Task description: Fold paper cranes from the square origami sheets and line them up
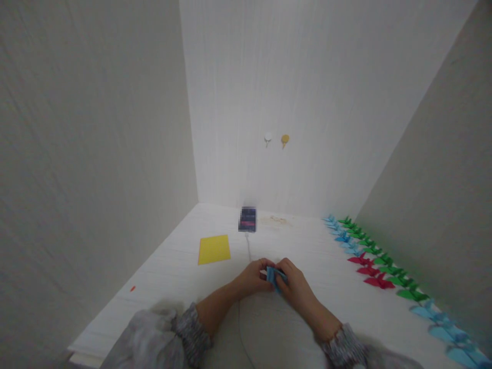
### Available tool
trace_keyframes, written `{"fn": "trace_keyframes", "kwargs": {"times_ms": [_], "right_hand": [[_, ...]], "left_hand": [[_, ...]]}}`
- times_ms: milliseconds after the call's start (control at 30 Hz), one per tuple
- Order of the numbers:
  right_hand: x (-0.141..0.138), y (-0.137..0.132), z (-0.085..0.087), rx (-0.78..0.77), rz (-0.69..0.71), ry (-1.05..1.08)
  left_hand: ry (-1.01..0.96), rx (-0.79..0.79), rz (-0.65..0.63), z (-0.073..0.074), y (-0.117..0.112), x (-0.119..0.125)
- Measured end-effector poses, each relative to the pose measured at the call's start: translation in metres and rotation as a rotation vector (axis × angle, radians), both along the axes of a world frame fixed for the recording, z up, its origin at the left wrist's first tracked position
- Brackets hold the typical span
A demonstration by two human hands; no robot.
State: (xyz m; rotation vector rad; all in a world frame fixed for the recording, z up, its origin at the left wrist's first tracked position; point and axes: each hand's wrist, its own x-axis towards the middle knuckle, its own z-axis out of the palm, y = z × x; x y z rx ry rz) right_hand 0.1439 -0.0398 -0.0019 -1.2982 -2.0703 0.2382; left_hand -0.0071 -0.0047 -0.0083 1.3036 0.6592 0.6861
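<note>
Blue paper (271,275), fingers (286,265) overlapping, shape unclear

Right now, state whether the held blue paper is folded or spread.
Folded: the blue paper shows angled flaps between left hand and right hand.

Paper (270,274) seemingly blue; sheet (214,249) yellow.

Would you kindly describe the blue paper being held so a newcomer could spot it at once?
At the white table, the left hand and right hand nearly meet. Between them is the folded blue paper, held, unlike the blue paper birds lined up at right.
</note>
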Motion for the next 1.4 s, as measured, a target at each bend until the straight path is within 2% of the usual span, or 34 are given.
{"fn": "trace_keyframes", "kwargs": {"times_ms": [167, 333, 533, 667, 833, 967, 1100, 1233, 1400], "right_hand": [[-0.004, -0.001, 0.001, 0.004, -0.07, -0.032], [-0.006, -0.003, 0.005, 0.005, -0.147, -0.066], [0.0, 0.002, 0.001, -0.056, -0.119, 0.106], [0.003, 0.005, -0.003, -0.085, -0.046, 0.223], [0.003, 0.005, 0.0, -0.048, 0.018, 0.243], [0.002, 0.003, 0.004, -0.004, 0.054, 0.257], [0.002, 0.002, 0.005, 0.007, 0.083, 0.301], [0.002, 0.002, 0.005, -0.035, 0.087, 0.317], [0.003, 0.003, 0.005, -0.163, 0.054, 0.411]], "left_hand": [[-0.01, 0.07, 0.039, -0.003, -0.001, 0.004], [-0.008, 0.05, 0.027, -0.009, 0.002, 0.006], [0.006, -0.017, -0.028, -0.006, 0.004, 0.002], [-0.003, -0.052, -0.047, -0.003, 0.004, 0.0], [0.011, -0.061, -0.006, 0.004, 0.0, 0.0], [0.023, -0.024, 0.059, 0.008, -0.003, 0.001], [-0.008, 0.023, 0.054, 0.002, 0.0, 0.001], [0.058, 0.097, 0.104, -0.003, 0.003, 0.0], [0.123, 0.219, 0.148, -0.001, 0.003, -0.001]]}}
